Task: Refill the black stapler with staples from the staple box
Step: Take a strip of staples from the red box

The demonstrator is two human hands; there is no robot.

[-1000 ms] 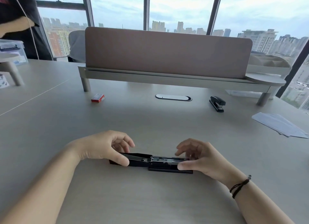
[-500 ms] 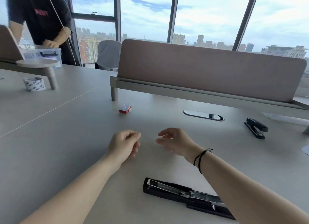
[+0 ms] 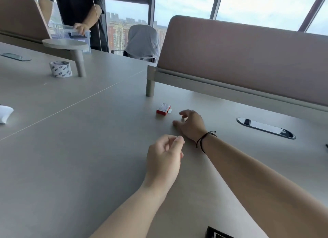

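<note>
The small red staple box [image 3: 163, 109] lies on the grey table with its white end flap sticking out to the right. My right hand [image 3: 192, 125] is stretched out just right of the box, fingers apart and empty, a short gap from it. Nearer to me, my left hand [image 3: 164, 158] hovers over the table with its fingers loosely curled and nothing in them. Only a corner of the opened black stapler [image 3: 215, 234] shows at the bottom edge, below my right forearm.
A pink desk divider [image 3: 239, 56] on grey legs stands behind the box. A cable port [image 3: 265, 128] is set in the table at right. A tape roll [image 3: 60, 69] sits far left beside a round shelf post. Another person stands at the back left by a clear bin.
Both hands have left the stapler and moved forward. My right hand has reached almost to the staple box. The view has swung left, and the stapler has dropped to the bottom edge.
</note>
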